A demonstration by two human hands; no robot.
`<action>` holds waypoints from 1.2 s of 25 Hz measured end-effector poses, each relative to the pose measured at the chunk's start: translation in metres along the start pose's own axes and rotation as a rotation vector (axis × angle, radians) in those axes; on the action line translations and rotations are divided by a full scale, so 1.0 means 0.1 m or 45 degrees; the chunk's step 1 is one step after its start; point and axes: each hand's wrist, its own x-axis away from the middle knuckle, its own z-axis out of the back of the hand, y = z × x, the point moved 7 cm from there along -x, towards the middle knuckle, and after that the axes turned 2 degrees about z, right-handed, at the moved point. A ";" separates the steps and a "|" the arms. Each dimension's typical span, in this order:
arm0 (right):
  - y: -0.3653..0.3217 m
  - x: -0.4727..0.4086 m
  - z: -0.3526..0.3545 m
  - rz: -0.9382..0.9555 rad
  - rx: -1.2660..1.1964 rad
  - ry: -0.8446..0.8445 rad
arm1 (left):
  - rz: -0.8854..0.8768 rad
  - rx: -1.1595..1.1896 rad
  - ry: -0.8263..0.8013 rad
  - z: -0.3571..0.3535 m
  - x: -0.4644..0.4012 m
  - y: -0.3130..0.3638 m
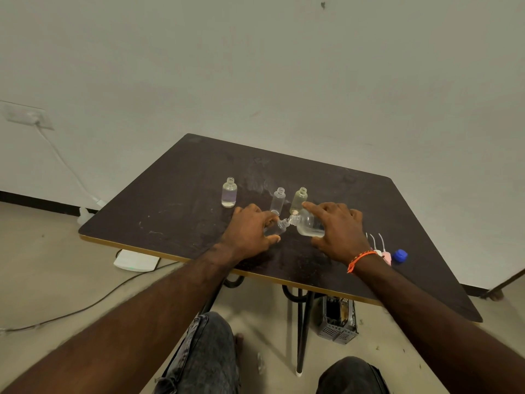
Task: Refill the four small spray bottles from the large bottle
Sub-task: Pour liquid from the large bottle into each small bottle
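A dark table stands against a pale wall. At frame centre, the left hand grips a tilted small bottle; the right hand clasps the large bottle, mouths touching.

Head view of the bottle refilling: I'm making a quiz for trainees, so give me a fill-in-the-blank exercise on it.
1. The right hand tips the large bottle toward the small bottle gripped by the ___ hand.
2. Behind the hands, ___ small bottles stand upright with no caps on.
3. The loose cap near the table's right edge is ___ in colour.

Missing words: left; three; blue
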 end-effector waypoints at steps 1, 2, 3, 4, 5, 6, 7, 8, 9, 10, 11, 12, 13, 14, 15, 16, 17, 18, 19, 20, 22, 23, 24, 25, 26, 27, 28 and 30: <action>0.00 0.00 0.00 -0.001 0.004 -0.001 | -0.001 -0.002 -0.003 0.00 0.00 0.00; 0.00 0.00 0.00 -0.003 0.010 0.001 | -0.001 -0.003 -0.006 0.00 0.00 0.00; 0.00 0.00 0.00 -0.005 0.017 0.003 | 0.000 -0.003 -0.005 -0.01 0.00 0.00; 0.00 -0.01 0.01 -0.005 0.026 0.006 | -0.001 -0.004 -0.003 0.00 0.00 0.00; 0.01 -0.01 0.02 -0.004 0.034 0.008 | -0.002 -0.004 -0.002 0.00 0.00 0.00; 0.01 -0.01 0.02 -0.001 0.040 0.010 | -0.005 -0.005 0.002 0.00 0.00 0.00; 0.02 -0.01 0.03 0.002 0.043 0.012 | -0.008 -0.004 0.007 0.00 0.00 0.00; 0.02 -0.01 0.03 0.005 0.044 0.014 | -0.009 -0.003 0.010 0.00 0.00 0.00; 0.02 -0.01 0.04 0.008 0.045 0.016 | -0.010 -0.001 0.012 0.01 0.00 0.00; 0.03 -0.01 0.04 0.008 0.046 0.018 | -0.010 -0.001 0.013 0.01 0.00 0.00; 0.03 -0.01 0.05 0.009 0.044 0.021 | -0.011 -0.001 0.009 0.01 0.00 0.00; 0.03 -0.01 0.05 0.010 0.041 0.024 | -0.013 -0.005 0.006 0.01 0.00 0.01; 0.03 -0.01 0.06 0.011 0.040 0.027 | -0.016 -0.009 0.007 0.01 0.00 0.01; 0.03 -0.01 0.06 0.012 0.043 0.028 | -0.018 -0.012 0.009 0.01 0.00 0.01; 0.03 -0.01 0.07 0.012 0.049 0.027 | -0.018 -0.012 0.008 0.01 0.00 0.01; 0.03 -0.02 0.07 0.011 0.051 0.023 | -0.017 -0.013 0.006 0.01 0.00 0.01; 0.03 -0.02 0.07 0.011 0.051 0.020 | -0.017 -0.014 0.005 0.01 0.00 0.01; 0.02 -0.03 0.07 0.011 0.051 0.018 | -0.017 -0.016 0.007 0.01 0.00 0.01; 0.02 -0.03 0.08 0.013 0.053 0.019 | -0.018 -0.015 0.011 0.02 0.00 0.01; 0.02 -0.03 0.08 0.015 0.055 0.020 | -0.020 -0.016 0.016 0.02 0.00 0.01; 0.02 -0.03 0.09 0.018 0.054 0.025 | -0.022 -0.019 0.018 0.02 0.00 0.01; 0.03 -0.03 0.09 0.019 0.054 0.027 | -0.022 -0.022 0.019 0.02 0.00 0.00; 0.03 -0.03 0.09 0.017 0.054 0.026 | -0.021 -0.023 0.020 0.02 0.00 0.00; 0.04 -0.04 0.09 0.016 0.059 0.026 | -0.020 -0.024 0.021 0.02 0.00 0.00; 0.04 -0.04 0.09 0.014 0.065 0.028 | -0.020 -0.023 0.020 0.02 0.00 0.00; 0.04 -0.04 0.10 0.014 0.069 0.032 | -0.020 -0.020 0.021 0.02 0.00 0.00; 0.04 -0.04 0.11 0.014 0.071 0.034 | -0.021 -0.015 0.021 0.01 0.00 0.00; 0.04 -0.04 0.12 0.015 0.073 0.035 | -0.022 -0.005 0.028 0.02 0.00 0.00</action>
